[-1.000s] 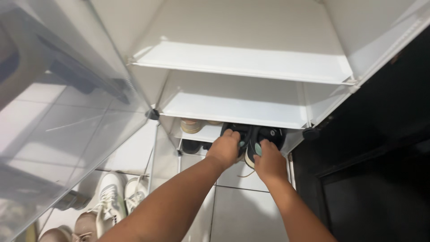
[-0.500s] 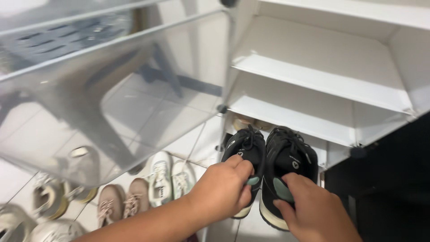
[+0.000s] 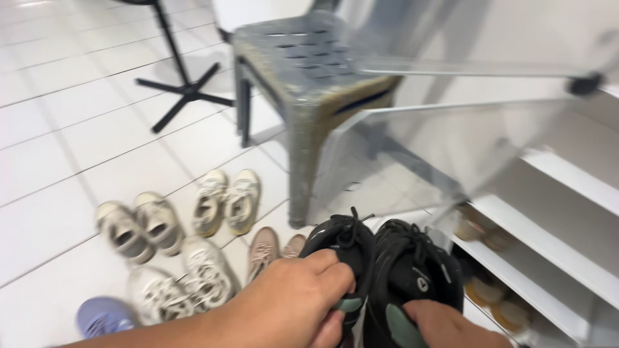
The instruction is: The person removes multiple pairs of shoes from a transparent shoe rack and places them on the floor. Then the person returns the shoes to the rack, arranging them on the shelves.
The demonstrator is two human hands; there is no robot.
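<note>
Hands low in frame, each clamped on one black sneaker by the heel: left hand [image 3: 293, 303] on the left sneaker [image 3: 340, 248], right hand [image 3: 451, 325] on the right sneaker [image 3: 412, 277], pair side by side and touching. Held clear of the white shoe rack [image 3: 561, 219], no longer at its lower shelf as a second ago, now above the tiled floor [image 3: 77, 135]. View swung left since the earlier frame, taking in a grey metal chair [image 3: 303, 71], pale shoe pairs [image 3: 225, 203] and a black stand base [image 3: 184, 87].
</note>
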